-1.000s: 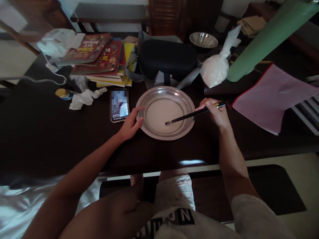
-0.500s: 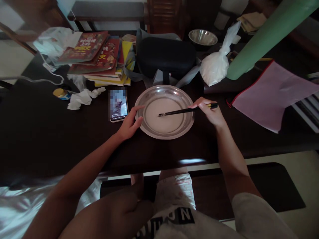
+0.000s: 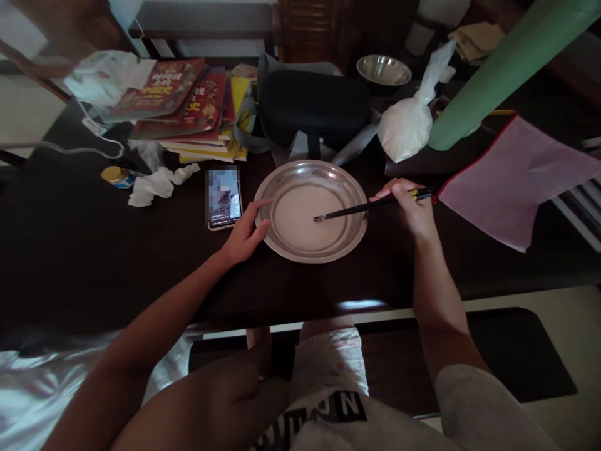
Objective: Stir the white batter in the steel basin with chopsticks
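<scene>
Two hands are working at one metal plate on the dark desk. Left hand: grip lying wide, fingers spreading against the plate's left rim, bracing it; a phone is sitting just beyond the fingertips. Step in hand, by judgement: stirring the pale liquid pooling in the plate. Right hand: grip pinching dark chopsticks, forearm reaching in from below, tips dipping leftward into the liquid. Continuing likely calls for shallow strokes, keeping liquid inside the rim.
</scene>
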`<state>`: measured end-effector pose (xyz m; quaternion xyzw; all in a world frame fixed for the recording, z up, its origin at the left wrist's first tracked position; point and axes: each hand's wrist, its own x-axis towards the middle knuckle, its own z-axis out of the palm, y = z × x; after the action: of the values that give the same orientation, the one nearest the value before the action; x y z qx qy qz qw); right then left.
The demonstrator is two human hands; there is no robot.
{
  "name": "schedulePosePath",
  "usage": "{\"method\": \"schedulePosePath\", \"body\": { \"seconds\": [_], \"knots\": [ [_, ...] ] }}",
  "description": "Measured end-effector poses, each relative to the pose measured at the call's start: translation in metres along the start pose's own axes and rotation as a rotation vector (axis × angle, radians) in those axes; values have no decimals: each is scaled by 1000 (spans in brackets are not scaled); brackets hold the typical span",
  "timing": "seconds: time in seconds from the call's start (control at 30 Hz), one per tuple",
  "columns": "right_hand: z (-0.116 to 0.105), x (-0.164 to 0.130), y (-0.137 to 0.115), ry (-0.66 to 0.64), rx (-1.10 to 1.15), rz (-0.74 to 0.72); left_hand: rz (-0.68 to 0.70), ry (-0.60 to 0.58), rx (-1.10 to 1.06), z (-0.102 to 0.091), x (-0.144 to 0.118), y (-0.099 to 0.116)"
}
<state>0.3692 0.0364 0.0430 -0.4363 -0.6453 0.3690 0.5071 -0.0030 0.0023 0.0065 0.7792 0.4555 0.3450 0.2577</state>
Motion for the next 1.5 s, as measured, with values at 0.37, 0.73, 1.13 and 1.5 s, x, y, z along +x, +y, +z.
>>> {"method": "schedulePosePath", "body": {
  "seconds": [0.37, 0.73, 1.13, 1.5],
  "knots": [
    [1, 0, 0, 2, 58, 24, 12, 5, 17, 0, 0, -1],
    [0, 0, -1, -21, 46, -3, 11, 5, 2, 1, -1, -3],
    [1, 0, 0, -71, 23, -12, 24, 10, 11, 2, -1, -5],
    [2, 0, 0, -118, 33, -33, 27, 7, 23, 1, 0, -5]
  ]
}}
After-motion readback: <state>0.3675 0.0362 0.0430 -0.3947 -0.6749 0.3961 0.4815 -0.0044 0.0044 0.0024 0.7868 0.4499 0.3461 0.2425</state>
